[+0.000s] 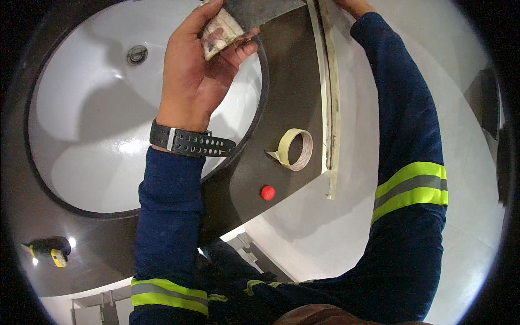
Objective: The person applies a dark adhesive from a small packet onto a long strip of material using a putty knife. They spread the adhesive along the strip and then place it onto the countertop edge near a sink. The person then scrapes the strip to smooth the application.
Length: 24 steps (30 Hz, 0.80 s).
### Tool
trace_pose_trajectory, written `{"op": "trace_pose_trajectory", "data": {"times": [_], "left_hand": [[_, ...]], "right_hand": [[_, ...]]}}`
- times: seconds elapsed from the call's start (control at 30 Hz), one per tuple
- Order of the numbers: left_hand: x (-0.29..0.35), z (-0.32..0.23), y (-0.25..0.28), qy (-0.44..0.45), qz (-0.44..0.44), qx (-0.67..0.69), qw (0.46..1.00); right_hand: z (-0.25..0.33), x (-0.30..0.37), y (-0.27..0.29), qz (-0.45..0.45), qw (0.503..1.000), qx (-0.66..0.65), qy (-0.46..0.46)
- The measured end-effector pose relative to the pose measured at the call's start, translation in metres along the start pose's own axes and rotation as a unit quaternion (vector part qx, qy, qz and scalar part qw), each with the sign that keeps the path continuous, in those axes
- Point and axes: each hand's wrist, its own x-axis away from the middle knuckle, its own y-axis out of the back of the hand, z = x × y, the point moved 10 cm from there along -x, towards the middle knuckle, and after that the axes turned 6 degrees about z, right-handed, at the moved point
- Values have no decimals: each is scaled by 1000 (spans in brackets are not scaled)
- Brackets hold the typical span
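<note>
Left hand (197,70) fingers (246,49) curled — scraper (238,21) gripped

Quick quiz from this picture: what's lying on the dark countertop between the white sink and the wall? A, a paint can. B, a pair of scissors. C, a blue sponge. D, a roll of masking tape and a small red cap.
D: a roll of masking tape lies on the dark countertop right of the white sink, with a small red cap just below it.
</note>
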Motion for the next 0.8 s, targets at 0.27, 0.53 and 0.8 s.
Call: {"op": "trace_pose_trajectory", "data": {"times": [0.27,0.53,0.8], "left_hand": [[1,-4,0,-24,-63,-17,998],[2,-7,4,-30,-78,-32,996],[1,-10,4,-35,-70,-40,996]], "right_hand": [[-10,1,-23,40,999,-12,-5],[7,2,0,99,993,-67,-6],[24,11,23,136,990,-37,-2]]}}
